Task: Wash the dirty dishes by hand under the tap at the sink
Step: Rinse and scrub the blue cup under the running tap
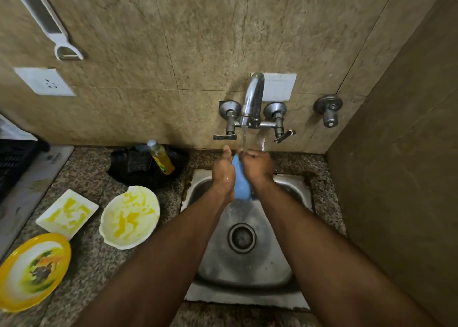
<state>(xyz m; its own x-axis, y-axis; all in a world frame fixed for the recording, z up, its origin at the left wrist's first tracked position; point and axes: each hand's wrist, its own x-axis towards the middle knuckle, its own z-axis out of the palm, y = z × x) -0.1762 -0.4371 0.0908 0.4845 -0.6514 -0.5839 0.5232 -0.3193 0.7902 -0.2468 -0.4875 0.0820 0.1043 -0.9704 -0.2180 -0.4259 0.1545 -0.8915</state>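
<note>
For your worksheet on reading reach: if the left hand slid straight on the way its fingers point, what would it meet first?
The left hand, holding the blue dish, points toward the back wall. It would probably meet the tiled wall just below the tap's left lever; depth is unclear.

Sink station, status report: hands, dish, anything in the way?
Left hand and right hand both gripping blue dish under running tap. Three dirty dishes waiting on counter. Nothing in the way.
</note>
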